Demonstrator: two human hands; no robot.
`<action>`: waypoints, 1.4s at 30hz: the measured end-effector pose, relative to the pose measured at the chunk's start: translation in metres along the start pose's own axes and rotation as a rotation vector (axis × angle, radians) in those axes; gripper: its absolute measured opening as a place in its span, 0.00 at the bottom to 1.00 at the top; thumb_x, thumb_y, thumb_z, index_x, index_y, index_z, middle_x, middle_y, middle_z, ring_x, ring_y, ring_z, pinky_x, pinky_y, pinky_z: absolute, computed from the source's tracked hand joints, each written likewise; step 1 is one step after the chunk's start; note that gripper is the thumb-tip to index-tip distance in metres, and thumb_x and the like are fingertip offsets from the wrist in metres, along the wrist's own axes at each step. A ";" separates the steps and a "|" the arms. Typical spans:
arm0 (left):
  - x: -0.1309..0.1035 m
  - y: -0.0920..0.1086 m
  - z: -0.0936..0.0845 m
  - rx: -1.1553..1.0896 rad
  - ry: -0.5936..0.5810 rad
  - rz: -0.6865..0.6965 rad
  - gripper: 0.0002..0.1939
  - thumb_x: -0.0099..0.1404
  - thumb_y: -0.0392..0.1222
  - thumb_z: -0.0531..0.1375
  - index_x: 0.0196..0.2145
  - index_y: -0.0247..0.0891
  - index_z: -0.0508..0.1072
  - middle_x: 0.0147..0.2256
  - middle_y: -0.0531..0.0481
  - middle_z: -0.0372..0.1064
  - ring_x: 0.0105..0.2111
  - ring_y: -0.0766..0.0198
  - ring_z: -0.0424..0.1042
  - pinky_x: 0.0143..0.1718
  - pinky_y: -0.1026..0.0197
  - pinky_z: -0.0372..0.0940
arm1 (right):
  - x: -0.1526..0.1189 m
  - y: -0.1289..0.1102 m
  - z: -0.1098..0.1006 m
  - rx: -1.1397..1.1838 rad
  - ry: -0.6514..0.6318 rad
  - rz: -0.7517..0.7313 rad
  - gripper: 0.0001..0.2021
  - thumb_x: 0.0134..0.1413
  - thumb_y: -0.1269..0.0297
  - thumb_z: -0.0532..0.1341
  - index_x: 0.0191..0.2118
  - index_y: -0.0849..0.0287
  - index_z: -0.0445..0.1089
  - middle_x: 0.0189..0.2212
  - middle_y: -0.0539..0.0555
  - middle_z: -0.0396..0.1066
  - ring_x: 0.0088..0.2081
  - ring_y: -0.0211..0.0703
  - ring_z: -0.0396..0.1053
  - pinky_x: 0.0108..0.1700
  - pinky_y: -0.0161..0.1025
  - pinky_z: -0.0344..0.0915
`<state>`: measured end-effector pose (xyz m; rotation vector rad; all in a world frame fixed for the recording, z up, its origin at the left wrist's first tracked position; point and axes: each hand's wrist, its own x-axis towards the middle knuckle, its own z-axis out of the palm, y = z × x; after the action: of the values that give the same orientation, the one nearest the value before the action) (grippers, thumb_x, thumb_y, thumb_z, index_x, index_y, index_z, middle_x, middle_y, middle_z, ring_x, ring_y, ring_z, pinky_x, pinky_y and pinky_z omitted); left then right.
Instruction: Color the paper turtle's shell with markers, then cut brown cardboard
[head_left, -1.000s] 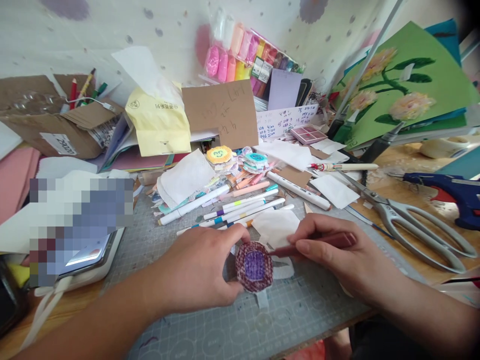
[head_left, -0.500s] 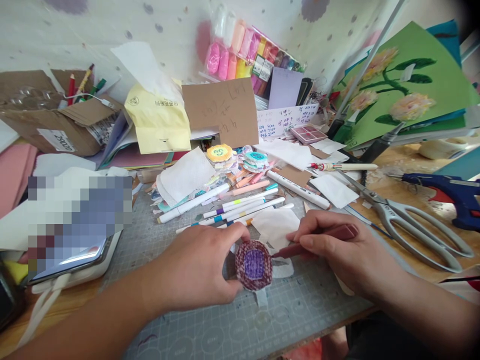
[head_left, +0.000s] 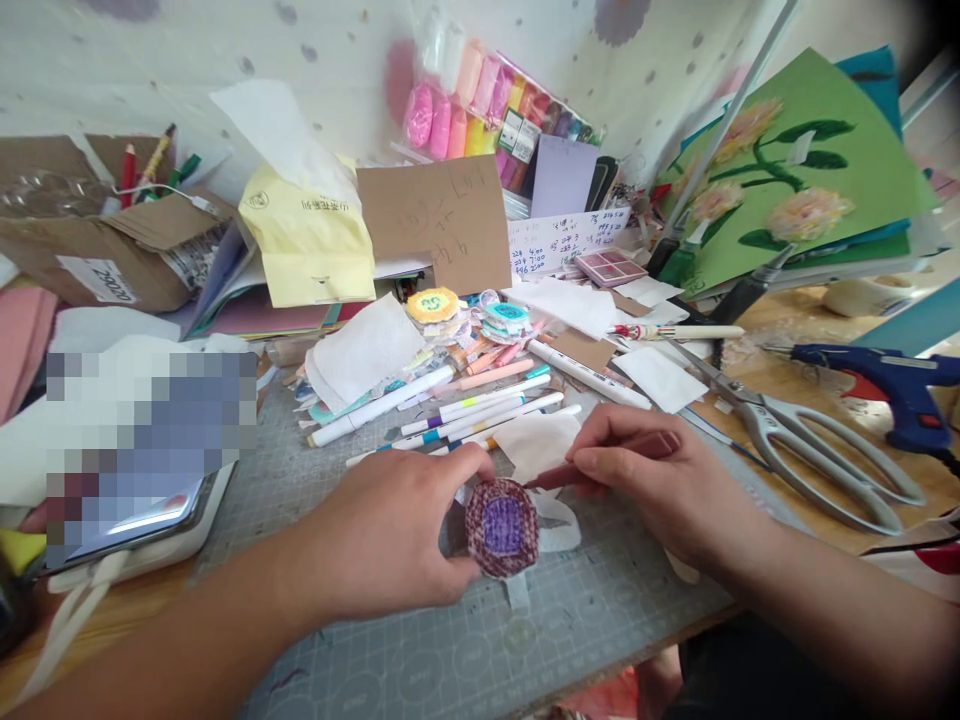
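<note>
Between the thumb and fingers of my left hand point(head_left: 409, 525) is a round paper disc point(head_left: 502, 528), with a purple centre and a dark maroon ring coloured around it. White paper strips point(head_left: 559, 525) stick out from under it at the right and below. My right hand point(head_left: 645, 480) is closed around a maroon marker pen point(head_left: 615, 462), its tip at the disc's upper right edge. A scrap of white paper point(head_left: 540, 440) lies just behind the disc. All this is over a grey cutting mat point(head_left: 420, 650).
Several white markers point(head_left: 480, 415) lie behind my hands, near yellow and turquoise paper discs point(head_left: 433, 305). Grey scissors point(head_left: 795, 430) and a blue glue gun point(head_left: 892, 375) are at the right. A phone point(head_left: 157, 450) with a white cable lies at the left, a cardboard box point(head_left: 90, 235) behind it.
The marker tip has moved from the disc's right edge to its upper right edge, with my right hand shifting up and left. My left hand keeps its hold; the whole view has shifted slightly.
</note>
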<state>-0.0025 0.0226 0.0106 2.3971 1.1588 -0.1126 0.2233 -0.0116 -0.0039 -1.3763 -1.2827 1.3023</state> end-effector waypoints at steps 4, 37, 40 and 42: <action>0.002 0.000 0.000 0.000 -0.011 -0.003 0.21 0.52 0.48 0.62 0.45 0.50 0.69 0.31 0.55 0.72 0.28 0.59 0.69 0.27 0.60 0.51 | 0.000 0.001 0.001 -0.022 -0.005 -0.008 0.08 0.52 0.60 0.64 0.26 0.56 0.71 0.20 0.49 0.71 0.25 0.41 0.69 0.28 0.36 0.63; 0.003 0.002 -0.002 0.009 0.000 -0.024 0.20 0.51 0.46 0.63 0.44 0.50 0.69 0.29 0.57 0.70 0.30 0.58 0.69 0.28 0.62 0.53 | -0.002 0.003 -0.003 0.104 0.016 -0.006 0.07 0.49 0.67 0.65 0.23 0.55 0.71 0.18 0.47 0.71 0.29 0.44 0.77 0.27 0.33 0.61; 0.002 0.001 0.000 0.003 -0.016 -0.030 0.20 0.51 0.46 0.63 0.44 0.50 0.69 0.29 0.57 0.70 0.31 0.57 0.70 0.28 0.62 0.53 | -0.002 0.004 -0.003 0.081 0.017 0.017 0.08 0.48 0.68 0.65 0.21 0.55 0.70 0.17 0.47 0.71 0.28 0.45 0.77 0.25 0.33 0.60; 0.002 0.000 0.001 0.008 0.001 -0.018 0.20 0.51 0.47 0.63 0.44 0.51 0.69 0.30 0.57 0.71 0.32 0.57 0.70 0.28 0.62 0.53 | -0.003 0.004 -0.003 0.092 0.015 0.028 0.08 0.48 0.68 0.64 0.21 0.55 0.70 0.17 0.48 0.72 0.27 0.44 0.77 0.25 0.34 0.60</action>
<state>-0.0014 0.0234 0.0091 2.3944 1.1829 -0.1220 0.2267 -0.0148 -0.0073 -1.3419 -1.1830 1.3507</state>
